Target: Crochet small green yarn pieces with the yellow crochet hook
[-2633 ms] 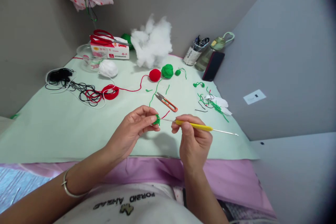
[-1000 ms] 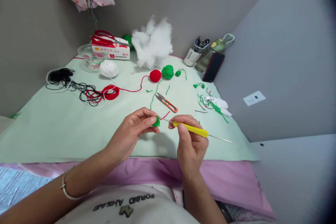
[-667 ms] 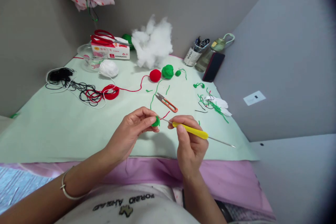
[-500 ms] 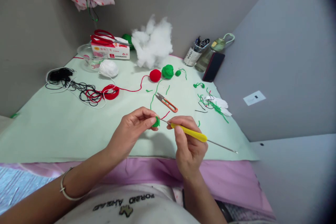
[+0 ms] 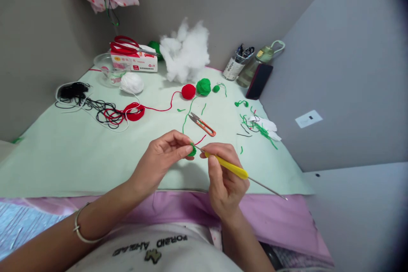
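Note:
My left hand (image 5: 167, 151) pinches a small green crochet piece (image 5: 192, 151) between thumb and fingers, which hide part of it. In my right hand (image 5: 228, 178) is a crochet hook (image 5: 231, 167) with a yellow handle, gripped like a pen. Its thin metal tip meets the green piece, and whether it passes through a stitch is too small to tell. A bare metal shaft sticks out from the handle's other end. Green yarn (image 5: 184, 123) runs from my left hand up to a green yarn ball (image 5: 203, 87). A short red strand (image 5: 200, 140) shows just beyond the piece.
Orange thread snips (image 5: 202, 125) lie just beyond my hands. Farther back are a red yarn ball (image 5: 188, 92), a white yarn ball (image 5: 131, 83) and white stuffing (image 5: 185, 53). Tangled black yarn (image 5: 75, 91) lies left; green scraps (image 5: 263, 129), a phone (image 5: 259, 81) and a bottle (image 5: 248, 72) are right.
My right hand has shifted slightly left and down with the crochet hook, whose rear end has dropped. The green piece has tilted a little in my left hand.

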Demonstrator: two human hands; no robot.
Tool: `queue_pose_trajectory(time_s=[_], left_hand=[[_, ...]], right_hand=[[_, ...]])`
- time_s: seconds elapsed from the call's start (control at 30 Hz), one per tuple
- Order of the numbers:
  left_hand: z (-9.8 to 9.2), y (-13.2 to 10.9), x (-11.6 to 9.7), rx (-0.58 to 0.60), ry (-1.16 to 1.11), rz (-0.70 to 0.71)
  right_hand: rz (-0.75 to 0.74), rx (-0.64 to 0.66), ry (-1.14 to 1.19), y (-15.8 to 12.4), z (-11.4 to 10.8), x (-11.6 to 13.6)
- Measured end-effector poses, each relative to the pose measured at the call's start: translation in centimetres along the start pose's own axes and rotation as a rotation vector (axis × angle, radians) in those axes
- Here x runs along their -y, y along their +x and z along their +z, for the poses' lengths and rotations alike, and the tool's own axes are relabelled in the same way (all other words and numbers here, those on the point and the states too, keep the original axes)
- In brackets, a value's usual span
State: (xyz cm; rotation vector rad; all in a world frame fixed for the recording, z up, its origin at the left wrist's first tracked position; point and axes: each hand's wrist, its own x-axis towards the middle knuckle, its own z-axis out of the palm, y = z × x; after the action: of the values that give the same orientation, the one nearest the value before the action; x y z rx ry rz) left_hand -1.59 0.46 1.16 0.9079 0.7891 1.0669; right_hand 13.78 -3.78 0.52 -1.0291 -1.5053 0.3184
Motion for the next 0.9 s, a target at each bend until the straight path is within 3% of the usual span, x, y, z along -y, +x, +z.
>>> queue_pose_trajectory(time_s=[0.2,0.4,0.57,0.77,0.9], left_hand=[[0.3,0.0,0.1,0.087,-0.168,-0.154],[0.3,0.0,0.1,0.091,-0.131,-0.194],[0.4,-0.1,0.1,0.065,-0.1,-0.141],[0.3,0.1,0.3,-0.009,0.015,-0.056],[-0.1,0.6,0.2,0.062,0.236,0.069]], right_hand=[[0.2,-0.088,0.157,0.2,0.5,-0.6],[0.17,-0.095,0.134,0.5,0.6,-1.0],[0.289,-0.044,0.245,0.3,0.4,-1.2],[0.32,0.025,0.228,0.4,0.5,-0.8],[0.409,-0.015,0.28,1.0,0.3,-0.4]])
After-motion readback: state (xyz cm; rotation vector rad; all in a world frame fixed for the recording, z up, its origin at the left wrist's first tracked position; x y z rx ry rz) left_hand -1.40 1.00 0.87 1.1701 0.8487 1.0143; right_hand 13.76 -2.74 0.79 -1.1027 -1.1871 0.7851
